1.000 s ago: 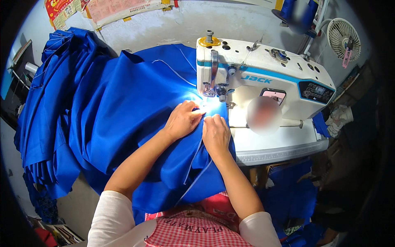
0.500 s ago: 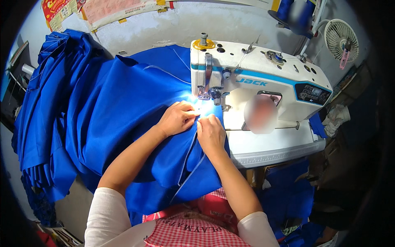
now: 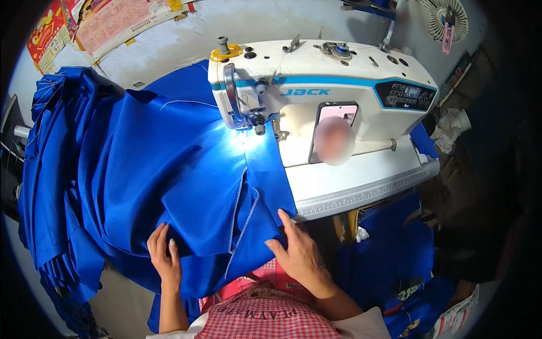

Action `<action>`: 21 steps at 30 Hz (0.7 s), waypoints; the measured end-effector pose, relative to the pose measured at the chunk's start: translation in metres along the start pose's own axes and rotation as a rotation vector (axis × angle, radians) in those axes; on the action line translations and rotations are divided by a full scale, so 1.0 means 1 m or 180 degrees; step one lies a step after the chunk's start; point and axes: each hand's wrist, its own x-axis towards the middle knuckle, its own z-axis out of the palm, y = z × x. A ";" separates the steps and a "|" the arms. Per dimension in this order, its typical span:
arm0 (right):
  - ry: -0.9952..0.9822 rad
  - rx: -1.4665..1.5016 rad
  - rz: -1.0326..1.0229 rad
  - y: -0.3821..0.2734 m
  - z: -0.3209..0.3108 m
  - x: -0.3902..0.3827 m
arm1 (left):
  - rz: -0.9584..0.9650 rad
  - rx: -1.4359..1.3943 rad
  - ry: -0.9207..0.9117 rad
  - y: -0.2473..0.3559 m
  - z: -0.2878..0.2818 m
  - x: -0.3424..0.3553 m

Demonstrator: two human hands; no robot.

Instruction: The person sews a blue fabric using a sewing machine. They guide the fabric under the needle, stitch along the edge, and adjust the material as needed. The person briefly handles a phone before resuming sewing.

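blue cloth (image 3: 169,169) covers the table from the left up to the needle of the sewing machine (image 3: 316,85). left hand (image 3: 165,257) lies open, flat on its near edge. right hand (image 3: 299,254) rests open at the hem's right corner.

A small sewing workshop: white industrial sewing machine (image 3: 316,85) set into a pale worktop (image 3: 361,181), heaped lengths of bright blue fabric (image 3: 141,169) alongside, thread cones (image 3: 389,4) on a stand, small fan (image 3: 446,20) behind.
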 end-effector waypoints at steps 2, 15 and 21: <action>0.0006 0.0818 -0.0038 0.005 0.021 -0.006 | 0.0294 0.0699 -0.0031 -0.013 -0.002 -0.013; -0.0594 0.2374 0.0594 0.029 0.021 -0.013 | 0.0301 0.1180 -0.1029 -0.062 0.098 0.248; -0.0671 0.1664 0.0509 0.014 0.017 -0.009 | 0.1798 -0.0774 -0.1427 -0.016 0.138 0.262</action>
